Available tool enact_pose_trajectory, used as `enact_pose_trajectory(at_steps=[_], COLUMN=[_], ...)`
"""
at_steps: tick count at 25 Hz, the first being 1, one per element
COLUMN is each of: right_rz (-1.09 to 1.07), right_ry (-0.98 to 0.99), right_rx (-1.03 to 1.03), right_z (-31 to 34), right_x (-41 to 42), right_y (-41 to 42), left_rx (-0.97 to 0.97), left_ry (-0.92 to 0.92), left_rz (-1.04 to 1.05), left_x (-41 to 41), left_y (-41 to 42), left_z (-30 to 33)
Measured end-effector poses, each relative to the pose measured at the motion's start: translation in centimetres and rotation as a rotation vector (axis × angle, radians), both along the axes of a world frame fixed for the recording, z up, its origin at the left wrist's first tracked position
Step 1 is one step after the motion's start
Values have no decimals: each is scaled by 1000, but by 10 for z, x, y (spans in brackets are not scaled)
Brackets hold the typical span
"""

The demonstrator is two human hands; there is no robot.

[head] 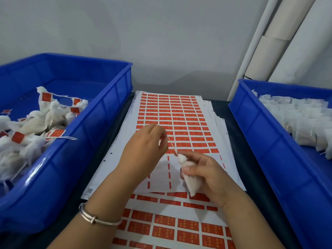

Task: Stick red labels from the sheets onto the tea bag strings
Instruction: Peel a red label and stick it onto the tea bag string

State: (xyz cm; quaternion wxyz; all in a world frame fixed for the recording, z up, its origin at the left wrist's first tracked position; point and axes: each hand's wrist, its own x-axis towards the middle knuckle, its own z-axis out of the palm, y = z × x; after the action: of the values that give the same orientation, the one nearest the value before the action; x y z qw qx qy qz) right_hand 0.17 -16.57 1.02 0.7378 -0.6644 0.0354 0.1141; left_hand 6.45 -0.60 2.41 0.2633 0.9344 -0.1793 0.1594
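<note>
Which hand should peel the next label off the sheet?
Probably left. The left hand only pinches the string directly above the label sheet, while the right hand grips the tea bag.

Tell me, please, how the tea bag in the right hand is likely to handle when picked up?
The tea bag probably feels light and soft: the right hand holds it loosely with few fingers. Its pinched shape suggests floppy fabric that would sag rather than roll. The string, which the left hand pulls taut, looks thin and likely goes limp when released.
</note>
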Motion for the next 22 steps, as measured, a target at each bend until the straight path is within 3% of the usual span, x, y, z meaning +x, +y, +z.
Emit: enact_pose_trajectory(at_steps=[3, 6, 9, 12, 15, 16, 18, 22], right_rz=[133, 131, 204, 214, 45, -14, -79, -129], right_ry=[-39, -68, -34, -6, 54, 53, 47, 101], right_rx=[-52, -162, -52, 73, 234, 178, 5, -374], right_z=[4, 9, 16, 19, 18, 17, 11, -1], right_x=[-4, 1, 7, 17, 33, 37, 41, 45], right_y=[2, 14, 28, 36, 34, 32, 30, 39], left_rx=[132, 265, 312, 188, -161, -175, -11, 144], left_ry=[-80, -116, -138, -69, 221, 308, 450, 508], left_rz=[-185, -288, -252, -128, 88, 113, 72, 48], left_x=[-6, -6, -1, 3, 7, 7, 8, 11], left_y=[9, 23, 40, 47, 46, 47, 47, 50], left_z=[10, 20, 29, 23, 0, -11, -28, -41])
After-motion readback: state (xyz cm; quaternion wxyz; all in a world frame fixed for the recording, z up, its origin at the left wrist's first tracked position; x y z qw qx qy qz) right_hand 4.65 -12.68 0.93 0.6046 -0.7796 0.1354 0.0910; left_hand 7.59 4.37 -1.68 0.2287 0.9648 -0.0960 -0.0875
